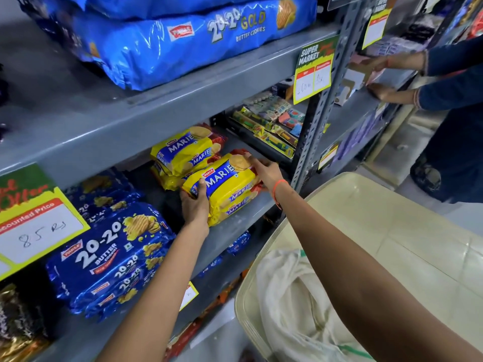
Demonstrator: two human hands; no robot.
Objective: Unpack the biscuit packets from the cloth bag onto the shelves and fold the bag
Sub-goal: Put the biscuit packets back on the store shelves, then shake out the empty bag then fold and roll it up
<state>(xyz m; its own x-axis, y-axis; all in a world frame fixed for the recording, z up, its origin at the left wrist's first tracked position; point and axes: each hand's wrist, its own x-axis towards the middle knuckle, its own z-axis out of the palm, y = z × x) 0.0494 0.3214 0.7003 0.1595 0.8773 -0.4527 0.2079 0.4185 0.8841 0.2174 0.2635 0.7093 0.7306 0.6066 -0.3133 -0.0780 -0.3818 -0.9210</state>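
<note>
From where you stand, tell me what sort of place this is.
Most likely a small supermarket aisle. Grey metal shelves hold stacked biscuit packs, such as the yellow Marie packet held in both hands, and a yellow "Super Market" price tag with handwritten prices hangs from the shelf edge.

Left hand [194,205] and right hand [266,172] grip yellow Marie biscuit packet [227,189] on grey shelf [243,226]; cloth bag [295,304] below right.

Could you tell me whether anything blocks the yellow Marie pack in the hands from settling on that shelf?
Nothing visible does: both hands, left hand and right hand, hold the Marie pack on the shelf, just in front of the Marie stack.
</note>
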